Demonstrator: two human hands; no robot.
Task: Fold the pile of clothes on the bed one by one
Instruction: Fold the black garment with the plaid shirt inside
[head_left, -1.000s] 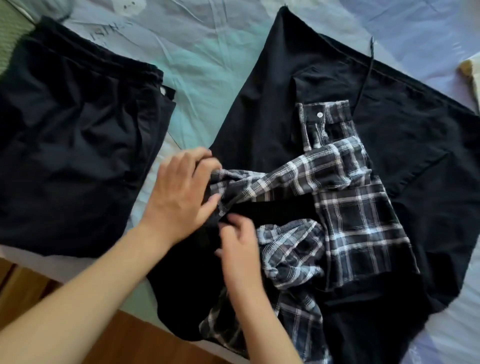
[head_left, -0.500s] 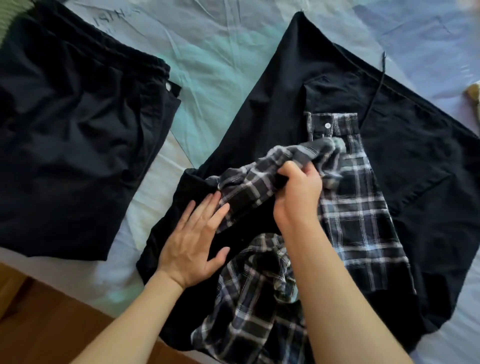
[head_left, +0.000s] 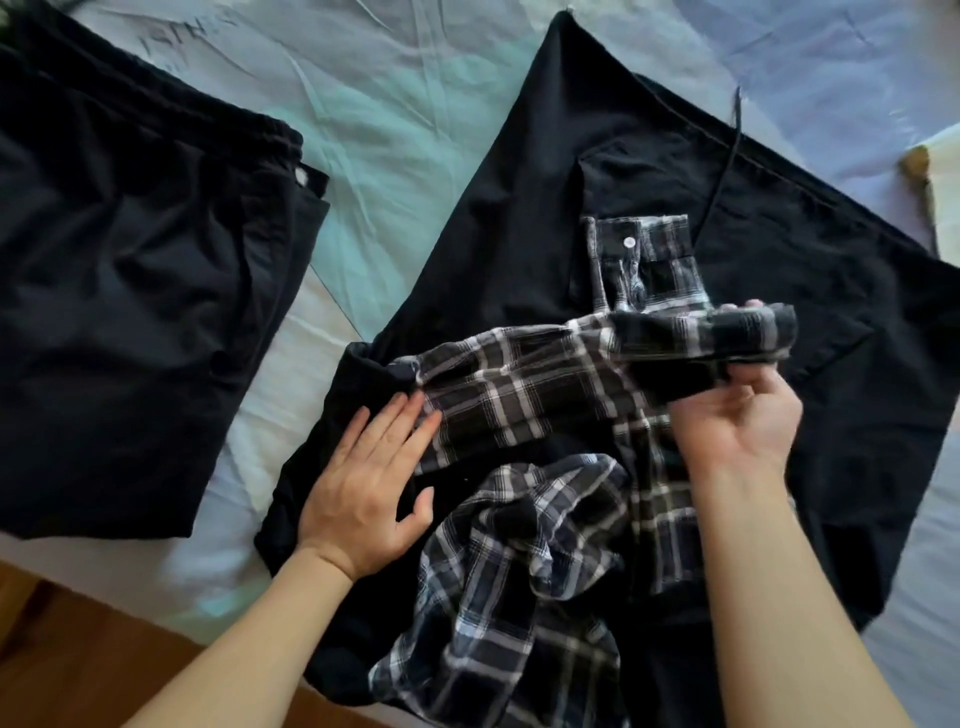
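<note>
Right now the plaid shirt (head_left: 524, 410), a soft woven cloth checked in black, grey and white, lies rumpled on top of a large black garment (head_left: 519, 218) spread wide over the bed (head_left: 374, 119). Its cuffed sleeve end, with one small pale button, lies flat on the far side, while a loose bunched fold sags toward the near edge. The left hand (head_left: 369, 493) rests palm down with straight fingers, spread flat on the black cloth, its fingertips touching the left edge of the plaid. The right hand (head_left: 737, 415) is turned palm up, fingers and thumb curled round a rolled band of the plaid shirt and lifting it just clear of the black garment. That band stretches taut leftward toward the flat hand. On the far left, well apart, black shorts (head_left: 130, 291) of smooth, faintly glossy fabric with a gathered waistband lie folded. The bed sheet is pale blue-green and creased. A strip of brown wooden floor (head_left: 104, 660) shows at the near left corner.
</note>
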